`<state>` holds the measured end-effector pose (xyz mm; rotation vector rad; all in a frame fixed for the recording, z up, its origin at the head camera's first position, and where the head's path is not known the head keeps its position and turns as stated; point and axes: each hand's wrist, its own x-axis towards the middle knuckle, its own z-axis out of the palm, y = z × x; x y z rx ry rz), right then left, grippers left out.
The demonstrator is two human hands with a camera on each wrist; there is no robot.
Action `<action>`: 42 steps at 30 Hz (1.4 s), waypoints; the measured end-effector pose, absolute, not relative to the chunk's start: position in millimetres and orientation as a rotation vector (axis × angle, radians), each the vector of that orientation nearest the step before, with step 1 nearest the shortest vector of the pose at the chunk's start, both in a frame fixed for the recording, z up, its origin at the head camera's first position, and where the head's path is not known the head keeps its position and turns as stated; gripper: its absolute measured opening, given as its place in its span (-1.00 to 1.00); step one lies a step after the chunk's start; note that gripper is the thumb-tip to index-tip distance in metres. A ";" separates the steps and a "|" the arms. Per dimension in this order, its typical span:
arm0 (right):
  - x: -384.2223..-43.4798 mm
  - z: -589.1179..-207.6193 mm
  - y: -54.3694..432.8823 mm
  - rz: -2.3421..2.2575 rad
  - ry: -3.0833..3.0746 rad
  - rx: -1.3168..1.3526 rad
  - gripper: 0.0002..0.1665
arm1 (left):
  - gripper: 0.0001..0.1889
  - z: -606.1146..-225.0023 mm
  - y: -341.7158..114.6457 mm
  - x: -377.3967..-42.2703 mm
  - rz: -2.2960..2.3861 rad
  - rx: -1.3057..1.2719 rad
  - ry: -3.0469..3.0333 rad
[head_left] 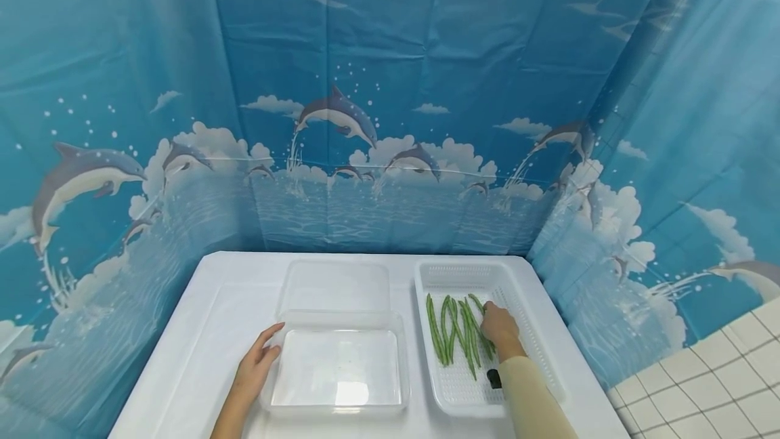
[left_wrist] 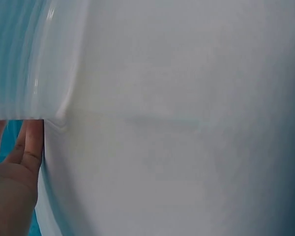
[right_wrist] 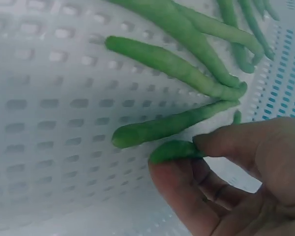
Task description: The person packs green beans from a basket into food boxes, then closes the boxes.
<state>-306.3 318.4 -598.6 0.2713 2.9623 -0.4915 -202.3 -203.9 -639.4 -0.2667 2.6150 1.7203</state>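
Note:
A white perforated basket on the right side of the table holds several green beans. Inside it, my right hand pinches one green bean between thumb and fingertips, beside other beans lying on the basket's holes. To the left stands a clear plastic box with nothing visible inside. My left hand touches this box's left edge with fairly straight fingers. Up close in the left wrist view, part of the left fingers is hidden by the box's ribbed wall.
A flat translucent lid lies behind the clear box on the white table. A small black object shows by the right wrist. Blue dolphin-print curtains surround the table's back and sides.

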 end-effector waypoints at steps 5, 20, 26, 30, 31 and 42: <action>-303.2 -591.9 324.5 -0.954 2.790 0.367 -0.33 | -0.49 -640.1 -203.2 -204.5 1.737 -0.257 2.606; -273.8 -500.9 238.1 -1.287 2.781 0.117 -0.34 | -0.47 -645.8 -204.2 -203.5 1.723 -0.300 2.562; -257.8 -488.8 159.2 -1.131 2.809 -0.292 -0.36 | -0.47 -646.1 -203.1 -203.1 1.740 -0.287 2.578; -251.2 -501.1 119.9 -1.018 2.780 -0.425 -0.38 | -0.48 -646.2 -201.8 -204.0 1.745 -0.290 2.579; -249.5 -505.8 111.9 -0.984 2.780 -0.435 -0.38 | -0.49 -646.2 -201.6 -204.0 1.744 -0.293 2.576; -243.2 -546.6 58.6 -0.508 2.865 -0.533 -0.36 | -0.49 -645.9 -201.6 -202.8 1.752 -0.307 2.581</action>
